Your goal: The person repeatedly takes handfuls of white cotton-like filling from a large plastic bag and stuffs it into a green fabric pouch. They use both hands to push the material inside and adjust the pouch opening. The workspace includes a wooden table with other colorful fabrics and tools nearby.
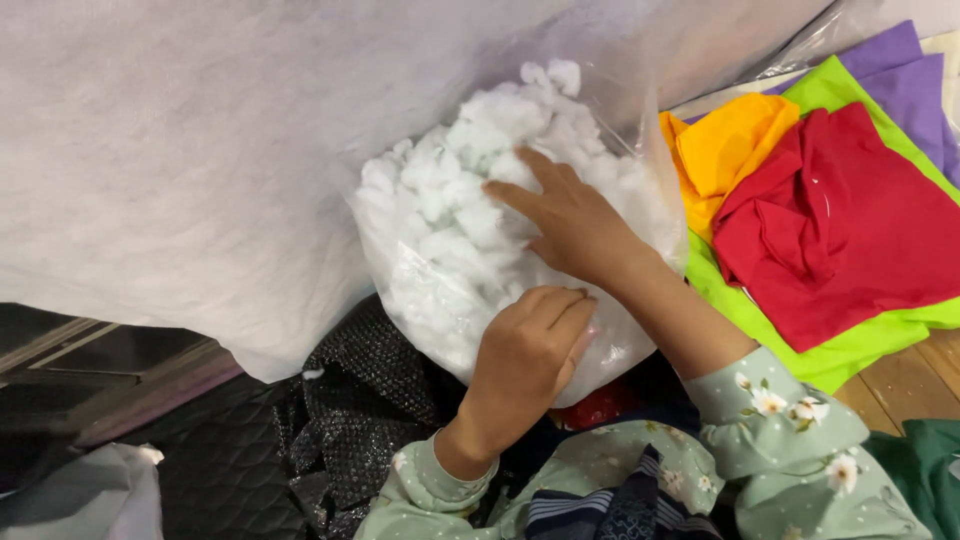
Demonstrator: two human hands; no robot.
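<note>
Holding clear plastic bag [400, 270] — white stuffing [470, 180] inside, right hand [575, 225] reaching in

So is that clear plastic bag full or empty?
Full: the clear plastic bag bulges with white stuffing, heaped up under the right hand.

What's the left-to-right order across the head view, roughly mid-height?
White felt sheet → clear bag of white stuffing → right hand → orange cloth → red cloth
</note>
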